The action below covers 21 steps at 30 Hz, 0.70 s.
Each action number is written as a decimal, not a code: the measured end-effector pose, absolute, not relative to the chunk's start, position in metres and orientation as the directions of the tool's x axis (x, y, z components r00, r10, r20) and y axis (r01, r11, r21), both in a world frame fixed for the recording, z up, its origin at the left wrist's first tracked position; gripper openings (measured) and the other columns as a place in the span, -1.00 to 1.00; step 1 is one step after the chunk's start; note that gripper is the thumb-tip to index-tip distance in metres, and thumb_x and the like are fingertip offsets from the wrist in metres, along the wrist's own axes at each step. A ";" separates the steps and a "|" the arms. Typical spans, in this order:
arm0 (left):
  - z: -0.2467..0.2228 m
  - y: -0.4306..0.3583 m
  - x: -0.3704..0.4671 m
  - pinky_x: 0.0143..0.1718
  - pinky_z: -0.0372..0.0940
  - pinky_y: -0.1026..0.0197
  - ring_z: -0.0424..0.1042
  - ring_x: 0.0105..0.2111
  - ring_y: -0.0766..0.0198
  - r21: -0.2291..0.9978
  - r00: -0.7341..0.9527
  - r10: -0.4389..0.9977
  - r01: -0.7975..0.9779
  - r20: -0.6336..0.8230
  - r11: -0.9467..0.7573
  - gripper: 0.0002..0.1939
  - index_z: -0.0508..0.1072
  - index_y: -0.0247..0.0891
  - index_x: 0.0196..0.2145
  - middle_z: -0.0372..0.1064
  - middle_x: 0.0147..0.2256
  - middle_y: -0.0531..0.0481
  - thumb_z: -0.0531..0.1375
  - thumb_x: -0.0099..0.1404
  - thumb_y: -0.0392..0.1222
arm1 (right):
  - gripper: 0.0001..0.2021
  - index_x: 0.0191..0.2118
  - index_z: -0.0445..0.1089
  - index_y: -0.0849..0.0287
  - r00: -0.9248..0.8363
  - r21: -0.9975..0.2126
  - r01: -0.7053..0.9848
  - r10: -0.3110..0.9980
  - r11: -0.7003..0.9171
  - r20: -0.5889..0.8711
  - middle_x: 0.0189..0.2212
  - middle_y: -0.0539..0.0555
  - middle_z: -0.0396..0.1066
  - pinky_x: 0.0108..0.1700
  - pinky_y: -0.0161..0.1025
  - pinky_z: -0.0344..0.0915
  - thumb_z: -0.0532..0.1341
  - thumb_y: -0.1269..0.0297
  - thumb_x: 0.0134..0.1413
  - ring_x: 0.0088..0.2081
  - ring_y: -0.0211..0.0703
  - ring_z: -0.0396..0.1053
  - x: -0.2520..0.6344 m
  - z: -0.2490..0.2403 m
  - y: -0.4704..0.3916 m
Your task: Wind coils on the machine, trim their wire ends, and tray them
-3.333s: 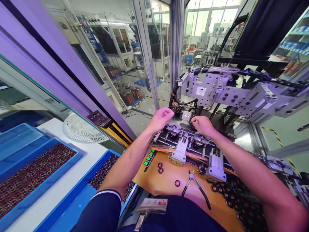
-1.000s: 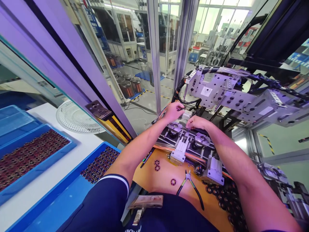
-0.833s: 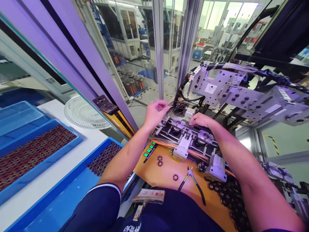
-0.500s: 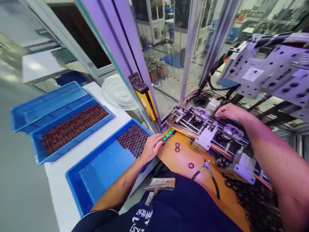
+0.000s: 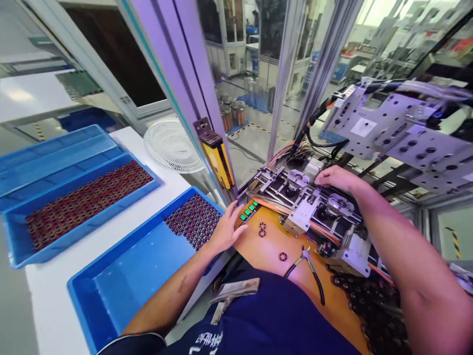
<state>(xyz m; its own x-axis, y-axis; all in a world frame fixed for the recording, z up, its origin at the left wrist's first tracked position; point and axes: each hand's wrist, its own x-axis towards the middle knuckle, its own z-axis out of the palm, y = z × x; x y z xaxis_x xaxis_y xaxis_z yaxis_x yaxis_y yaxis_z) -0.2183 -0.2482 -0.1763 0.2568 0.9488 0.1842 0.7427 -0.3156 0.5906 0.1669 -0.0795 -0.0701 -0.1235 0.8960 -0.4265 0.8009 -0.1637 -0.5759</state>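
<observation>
Head view: sweeping your left hand (image 5: 224, 233) low could jog the blue tray (image 5: 129, 278) beneath its wrist, spilling the ring cores (image 5: 192, 217) left of its fingers. Those fingers spread wide, apparently holding nothing, beside green-lit switches (image 5: 249, 211), with loose rings (image 5: 262, 230) to their right. Your right hand (image 5: 334, 178) curls nearly closed above the metal fixture (image 5: 301, 217); cannot tell whether anything is pinched.

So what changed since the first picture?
The left hand moved from above the fixture back and leftward, now spread open between the blue tray and green buttons. The view swung left. The right hand stays at the fixture; pliers and three loose rings lie unmoved.
</observation>
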 end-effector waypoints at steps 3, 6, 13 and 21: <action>-0.145 -0.229 -0.201 0.30 0.12 -0.14 0.08 0.31 -0.03 0.587 0.266 0.908 0.696 0.324 -0.413 -0.37 0.06 -0.18 0.28 0.01 0.30 -0.27 0.11 0.34 0.02 | -0.83 -0.22 0.40 0.31 -0.184 -0.653 0.742 0.892 -0.150 -0.413 -0.32 0.01 0.41 -0.29 -0.29 0.42 0.23 0.27 0.26 -0.34 -0.28 0.40 0.164 -0.068 -0.079; -0.112 -0.195 -0.169 0.27 0.18 -0.09 0.13 0.29 0.01 0.561 0.294 0.818 0.610 0.495 -0.559 -0.36 0.06 -0.18 0.27 0.05 0.28 -0.25 0.16 0.32 -0.01 | -0.83 -0.20 0.40 0.30 -0.264 -0.738 0.660 0.878 -0.136 -0.399 -0.28 0.03 0.41 -0.24 -0.25 0.43 0.23 0.27 0.26 -0.29 -0.26 0.41 0.162 -0.066 -0.076; -0.079 -0.104 -0.075 0.13 0.32 -0.07 0.31 0.15 0.03 0.498 0.537 0.678 0.462 0.502 -0.734 -0.51 0.20 -0.29 0.21 0.17 0.22 -0.31 0.14 0.37 -0.18 | -0.81 -0.16 0.39 0.30 -0.460 -0.857 0.508 0.814 -0.086 -0.354 -0.21 0.07 0.42 -0.16 -0.17 0.44 0.22 0.24 0.27 -0.21 -0.21 0.43 0.159 -0.060 -0.077; -0.075 -0.077 -0.043 -0.17 0.44 0.08 0.47 -0.18 0.23 0.499 0.653 0.598 0.365 0.465 -0.786 -0.73 0.41 -0.29 -0.04 0.42 -0.08 -0.11 0.14 0.38 -0.10 | -0.76 -0.19 0.40 0.30 -0.388 -0.817 0.577 0.877 -0.010 -0.284 -0.29 0.04 0.43 -0.20 -0.21 0.44 0.20 0.18 0.29 -0.29 -0.25 0.44 0.153 -0.054 -0.087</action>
